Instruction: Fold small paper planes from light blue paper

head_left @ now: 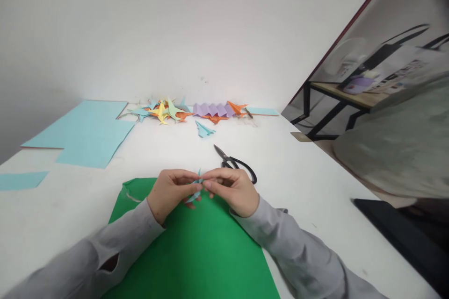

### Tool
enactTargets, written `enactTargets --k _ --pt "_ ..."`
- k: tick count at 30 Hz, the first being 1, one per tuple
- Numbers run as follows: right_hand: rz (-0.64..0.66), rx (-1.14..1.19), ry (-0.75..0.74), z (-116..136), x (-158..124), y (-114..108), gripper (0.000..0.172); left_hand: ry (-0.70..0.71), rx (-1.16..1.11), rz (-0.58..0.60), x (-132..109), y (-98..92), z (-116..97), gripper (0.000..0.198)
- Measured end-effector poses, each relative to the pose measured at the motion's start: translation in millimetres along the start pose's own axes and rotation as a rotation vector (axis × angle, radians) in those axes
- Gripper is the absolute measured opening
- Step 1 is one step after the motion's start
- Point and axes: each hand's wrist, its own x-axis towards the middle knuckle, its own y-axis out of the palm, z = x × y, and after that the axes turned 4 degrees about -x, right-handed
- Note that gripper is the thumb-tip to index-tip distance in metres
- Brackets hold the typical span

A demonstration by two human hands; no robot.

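**Left hand and right hand clamped on a small folded piece of light-blue paper**

The two hands meet at the fingertips, both pinching the folded piece, which is held above a smooth, bright-green sheet. Just beyond the right hand lie black-handled scissors with dark blades, their points angled away to the left.

Farther out on the white counter sits a light-blue folded paper shape. Behind it, along the white wall, are a heap of yellow, green, blue and orange folded paper figures and a zigzag-pleated purple paper. Large flat light-blue sheets overlap at the left; bare white surface runs between them and the green sheet.

The counter's right edge slants toward the wearer. Past it, a white bag with black straps stands on a wood-topped, black-framed shelf; its contents cannot be made out.
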Motion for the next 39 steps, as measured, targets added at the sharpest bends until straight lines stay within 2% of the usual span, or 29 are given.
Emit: enactTargets --k 5,14,21,39 --pt "-0.06 -0.173 -0.07 -1.3 -1.8 -0.4 0.014 -0.038 -0.047 -0.014 0.9 -0.5 0.5 0.033" --pt "-0.063 -0.273 -0.145 -4.1 -1.3 -2.7 0.012 -0.093 -0.076 0.005 0.6 -0.2 0.3 0.032" --pt "-0.064 -0.292 -0.142 -2.7 -2.1 -0.9 0.01 -0.086 -0.069 -0.015 1.5 -1.6 2.1 0.033" --pt "-0.038 -0.275 -0.131 -2.6 -3.3 -1.1 0.015 -0.113 -0.064 0.033 0.3 -0.6 0.7 0.033"
